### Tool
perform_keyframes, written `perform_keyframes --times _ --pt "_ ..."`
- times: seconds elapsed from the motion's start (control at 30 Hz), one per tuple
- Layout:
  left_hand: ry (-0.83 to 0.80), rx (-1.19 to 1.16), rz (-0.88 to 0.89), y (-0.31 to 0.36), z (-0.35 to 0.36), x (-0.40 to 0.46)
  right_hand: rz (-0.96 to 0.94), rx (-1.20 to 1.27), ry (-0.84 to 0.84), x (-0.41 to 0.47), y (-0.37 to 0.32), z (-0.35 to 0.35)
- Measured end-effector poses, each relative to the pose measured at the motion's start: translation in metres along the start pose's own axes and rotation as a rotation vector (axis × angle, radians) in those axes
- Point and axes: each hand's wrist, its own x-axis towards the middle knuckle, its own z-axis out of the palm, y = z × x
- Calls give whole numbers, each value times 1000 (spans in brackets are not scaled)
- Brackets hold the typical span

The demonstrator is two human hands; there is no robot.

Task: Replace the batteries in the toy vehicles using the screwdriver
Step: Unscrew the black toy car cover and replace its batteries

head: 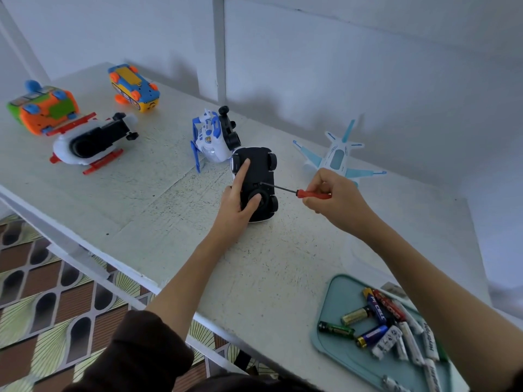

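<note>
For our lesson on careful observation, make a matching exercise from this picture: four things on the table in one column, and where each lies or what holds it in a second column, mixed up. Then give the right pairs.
Column one:
1. screwdriver
2. black toy car
3. batteries
4. pale blue toy plane

Column two:
A. lying on the teal tray
B. upside down, steadied by the left hand
C. on the table beyond the right hand
D. gripped by the right hand, tip at the car's underside

Pairs: 1-D, 2-B, 3-A, 4-C
</note>
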Motion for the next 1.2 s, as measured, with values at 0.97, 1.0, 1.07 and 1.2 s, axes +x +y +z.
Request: perform_keyframes --times 0.97,1.0,1.07,1.2 --pt "48 106 -1 -6 2 2 -60 -662 -3 14 -46 -4" --pt "49 108 2 -5 2 2 -92 -693 -25 15 -48 -4" --pt "49 97 4 -3 3 1 -127 -597 -38 18 -48 -6" --pt "51 100 12 -2 2 1 -282 -387 -36 18 -43 -12"
